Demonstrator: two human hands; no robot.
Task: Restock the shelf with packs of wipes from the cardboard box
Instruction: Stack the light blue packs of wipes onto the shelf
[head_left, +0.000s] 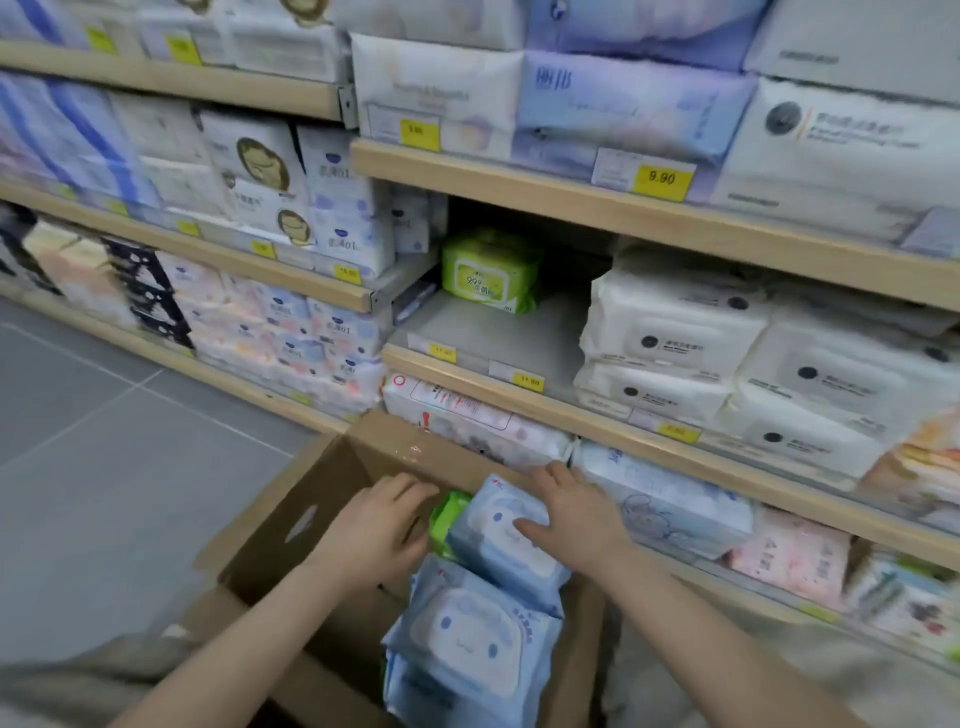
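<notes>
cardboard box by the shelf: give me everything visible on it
Brown corrugated cardboard box on the grey floor in front of the lower shelves, top open, flaps folded outward, clear tape on the far flap, an oval handle cut-out in its left wall. It holds light blue wipe packs and a green pack. Both hands, left and right, reach in.

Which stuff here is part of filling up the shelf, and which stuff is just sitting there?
Part of the job:
brown cardboard box
pale blue wipes pack with a cartoon face
green wipes pack in the box
half-bare grey shelf
left hand
right hand

Just sitting there:
white wipes packs with black dots
yellow price tag
grey tiled floor
</notes>
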